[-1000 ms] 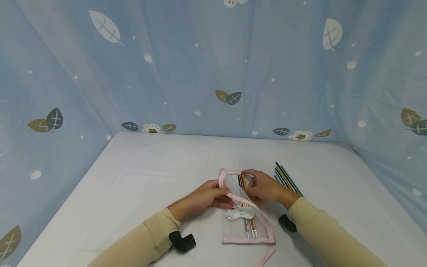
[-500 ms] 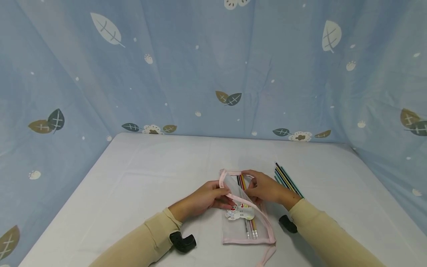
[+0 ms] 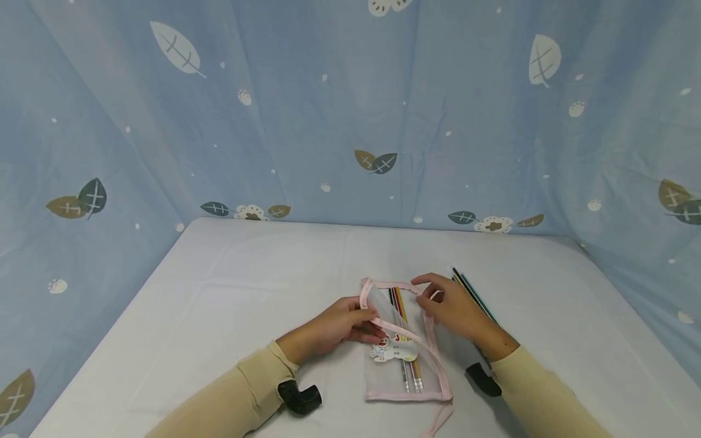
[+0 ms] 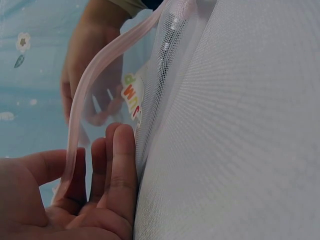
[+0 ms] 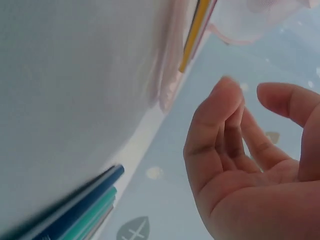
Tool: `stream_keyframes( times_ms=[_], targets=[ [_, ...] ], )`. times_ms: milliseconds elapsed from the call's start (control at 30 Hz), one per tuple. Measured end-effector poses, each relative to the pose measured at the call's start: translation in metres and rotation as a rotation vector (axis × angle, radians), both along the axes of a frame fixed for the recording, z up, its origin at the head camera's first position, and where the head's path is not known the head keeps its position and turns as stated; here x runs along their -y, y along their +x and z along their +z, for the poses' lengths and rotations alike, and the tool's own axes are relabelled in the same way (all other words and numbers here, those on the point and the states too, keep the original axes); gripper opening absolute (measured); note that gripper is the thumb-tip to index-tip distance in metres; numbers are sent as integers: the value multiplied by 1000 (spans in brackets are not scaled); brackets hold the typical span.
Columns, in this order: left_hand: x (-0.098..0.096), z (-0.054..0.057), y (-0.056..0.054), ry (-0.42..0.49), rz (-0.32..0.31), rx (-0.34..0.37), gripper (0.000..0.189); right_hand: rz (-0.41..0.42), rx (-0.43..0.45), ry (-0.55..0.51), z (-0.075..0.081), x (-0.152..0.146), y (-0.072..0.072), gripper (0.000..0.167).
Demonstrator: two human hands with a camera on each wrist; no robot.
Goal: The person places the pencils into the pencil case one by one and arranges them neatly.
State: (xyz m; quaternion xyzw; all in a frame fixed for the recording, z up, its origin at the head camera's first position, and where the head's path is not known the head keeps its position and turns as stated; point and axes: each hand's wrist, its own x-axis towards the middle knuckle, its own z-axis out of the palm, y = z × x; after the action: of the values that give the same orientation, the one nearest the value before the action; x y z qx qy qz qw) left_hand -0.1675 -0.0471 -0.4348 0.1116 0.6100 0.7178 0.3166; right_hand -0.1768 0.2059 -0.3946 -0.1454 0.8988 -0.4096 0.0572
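Note:
A see-through mesh pencil pouch (image 3: 378, 383) with pink trim lies on the white table, its mouth held ajar. My left hand (image 3: 350, 322) pinches the pink edge between thumb and fingers; the left wrist view shows that trim (image 4: 82, 95) rising from the grip. Several pencils (image 3: 401, 304) lie lengthwise inside, partly behind a cartoon sticker (image 3: 395, 350). Beside the pouch's upper right edge is my right hand (image 3: 451, 310), fingers bent. In the right wrist view, thumb and forefinger of this hand (image 5: 240, 165) stand apart with nothing between them.
Loose pencils (image 3: 475, 295) in dark and teal colours lie right of the pouch, partly covered by my right hand and forearm. A pink strap (image 3: 440, 418) trails from the pouch's lower right corner. A blue leaf-print curtain (image 3: 306, 121) hangs behind the table (image 3: 263, 261).
My right hand has drawn back to the right out of the pouch mouth, its fingers now parted and holding nothing. The left hand keeps its pinch on the trim; the pencils inside stay put.

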Motion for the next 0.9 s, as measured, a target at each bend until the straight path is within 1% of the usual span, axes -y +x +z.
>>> stream_keyframes(
  times_ms=[167, 300, 433, 533, 667, 767, 900],
  targets=[
    [0, -2, 0, -7, 2, -3, 15, -35, -97, 37, 7, -7, 5, 32],
    [0, -1, 0, -7, 3, -5, 16, -59, -119, 32, 12, -15, 4, 30],
    [0, -1, -1, -4, 2, -7, 16, -58, -118, 0, 13, -25, 1, 29],
    [1, -1, -1, -5, 1, -11, 16, -40, -127, 1, 12, -30, -1, 31],
    [1, -2, -1, -6, -2, -10, 16, -37, -112, 27, 11, -36, -3, 34],
    [1, -2, -2, -2, -6, -6, 19, -36, -78, 48, 10, -40, -4, 34],
    [0, -1, -2, -5, -1, -1, 19, -16, -59, 94, 9, -46, -6, 33]
  ],
)
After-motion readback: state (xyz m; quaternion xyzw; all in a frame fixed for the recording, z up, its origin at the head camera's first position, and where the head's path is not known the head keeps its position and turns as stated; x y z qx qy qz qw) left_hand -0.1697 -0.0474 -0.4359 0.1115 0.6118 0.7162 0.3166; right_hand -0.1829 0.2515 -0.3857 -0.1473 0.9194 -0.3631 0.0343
